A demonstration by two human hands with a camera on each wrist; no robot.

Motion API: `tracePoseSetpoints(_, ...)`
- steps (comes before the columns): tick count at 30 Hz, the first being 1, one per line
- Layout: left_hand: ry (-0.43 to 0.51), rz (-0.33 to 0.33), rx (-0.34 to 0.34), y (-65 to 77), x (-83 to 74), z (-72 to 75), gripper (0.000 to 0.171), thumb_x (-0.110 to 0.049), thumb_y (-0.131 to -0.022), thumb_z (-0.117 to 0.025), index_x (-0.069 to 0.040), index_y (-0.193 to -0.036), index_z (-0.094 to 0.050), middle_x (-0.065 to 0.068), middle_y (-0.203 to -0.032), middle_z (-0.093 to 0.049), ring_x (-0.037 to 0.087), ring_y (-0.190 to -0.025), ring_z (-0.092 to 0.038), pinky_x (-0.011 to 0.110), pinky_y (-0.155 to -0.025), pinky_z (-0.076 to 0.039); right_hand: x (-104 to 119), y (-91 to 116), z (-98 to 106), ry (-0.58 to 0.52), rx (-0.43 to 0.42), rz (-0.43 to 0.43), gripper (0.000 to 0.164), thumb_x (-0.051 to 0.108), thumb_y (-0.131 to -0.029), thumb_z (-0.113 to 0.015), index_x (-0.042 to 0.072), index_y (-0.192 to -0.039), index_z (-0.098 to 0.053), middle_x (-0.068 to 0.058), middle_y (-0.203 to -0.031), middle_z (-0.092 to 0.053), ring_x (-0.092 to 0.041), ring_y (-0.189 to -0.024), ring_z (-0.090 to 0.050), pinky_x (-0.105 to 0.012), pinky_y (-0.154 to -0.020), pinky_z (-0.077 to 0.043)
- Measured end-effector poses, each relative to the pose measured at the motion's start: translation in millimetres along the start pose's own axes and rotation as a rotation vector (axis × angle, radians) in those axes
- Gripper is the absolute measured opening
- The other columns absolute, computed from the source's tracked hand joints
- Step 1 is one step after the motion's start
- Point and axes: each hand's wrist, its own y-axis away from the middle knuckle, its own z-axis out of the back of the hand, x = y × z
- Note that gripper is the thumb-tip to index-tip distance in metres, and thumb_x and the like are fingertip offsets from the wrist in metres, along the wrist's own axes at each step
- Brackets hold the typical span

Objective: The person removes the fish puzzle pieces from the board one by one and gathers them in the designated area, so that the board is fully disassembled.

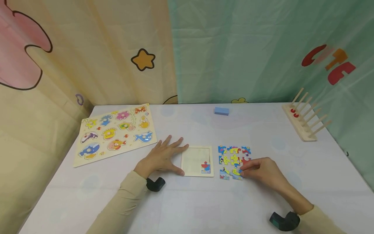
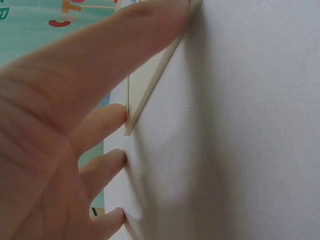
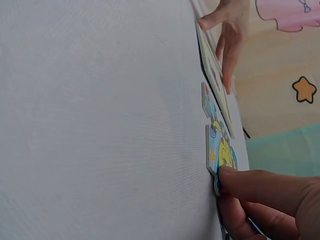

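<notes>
A square wooden puzzle tray lies in front of me, with one red and blue puzzle piece in its lower right corner. My left hand spreads its fingers at the tray's left side, thumb and index fingertips touching its edge. Right of the tray, several loose jigsaw pieces in blue, yellow and red lie close together in a rough square. At their lower right, my right hand pinches a puzzle piece between thumb and fingers, which partly hide it.
On the left lies a large board of sea-animal knob pieces. A blue block sits at the table's back. A wooden peg stand with red beads is at the right. Curtains hang behind the white table.
</notes>
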Motion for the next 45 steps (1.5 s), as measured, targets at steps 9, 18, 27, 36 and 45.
tracePoseSetpoints(9,0.0,-0.007,-0.007,-0.5,0.2,1.8,0.102,-0.063,-0.066,-0.081,-0.031,-0.152,-0.037,-0.001,-0.164,-0.017,0.037,-0.15,-0.001,0.06,-0.117,-0.003,3,0,-1,0.082,-0.014,0.008,0.012,0.023,-0.077,-0.082,0.017,-0.087,-0.079,0.003,-0.077,-0.065,-0.017,-0.079,-0.051,-0.026,-0.059,-0.038)
tracePoseSetpoints(18,-0.003,-0.009,-0.005,-1.8,0.6,3.0,0.102,-0.063,-0.066,-0.082,-0.031,-0.152,-0.037,-0.002,-0.164,-0.017,0.037,-0.15,0.0,0.06,-0.117,-0.002,15,-4,2,0.087,-0.026,0.058,0.011,0.022,-0.08,-0.081,0.016,-0.089,-0.079,0.004,-0.078,-0.068,-0.017,-0.075,-0.053,-0.024,-0.056,-0.04)
tracePoseSetpoints(27,-0.002,-0.002,0.003,-1.6,0.0,0.7,0.102,-0.064,-0.066,-0.081,-0.033,-0.153,-0.036,-0.003,-0.164,-0.016,0.037,-0.15,0.0,0.059,-0.118,-0.003,59,-29,-36,0.132,0.047,0.361,0.015,0.009,-0.086,-0.073,0.012,-0.1,-0.079,0.006,-0.087,-0.07,-0.011,-0.066,-0.051,-0.023,-0.054,-0.043)
tracePoseSetpoints(36,-0.012,0.004,0.001,-1.0,-1.9,0.8,0.101,-0.063,-0.067,-0.081,-0.032,-0.152,-0.037,-0.002,-0.163,-0.017,0.038,-0.149,-0.001,0.06,-0.118,-0.005,73,-35,-55,0.207,0.063,0.459,0.016,0.009,-0.088,-0.072,0.01,-0.102,-0.079,0.007,-0.089,-0.068,-0.005,-0.069,-0.051,-0.022,-0.055,-0.044)
tracePoseSetpoints(45,-0.012,0.022,0.004,-1.3,-0.8,-0.5,0.101,-0.063,-0.066,-0.081,-0.032,-0.152,-0.037,-0.003,-0.164,-0.016,0.036,-0.15,-0.001,0.058,-0.118,-0.004,70,-37,-56,0.144,0.08,0.522,0.014,0.006,-0.086,-0.073,0.007,-0.099,-0.079,0.005,-0.088,-0.069,-0.005,-0.071,-0.054,-0.022,-0.058,-0.047)
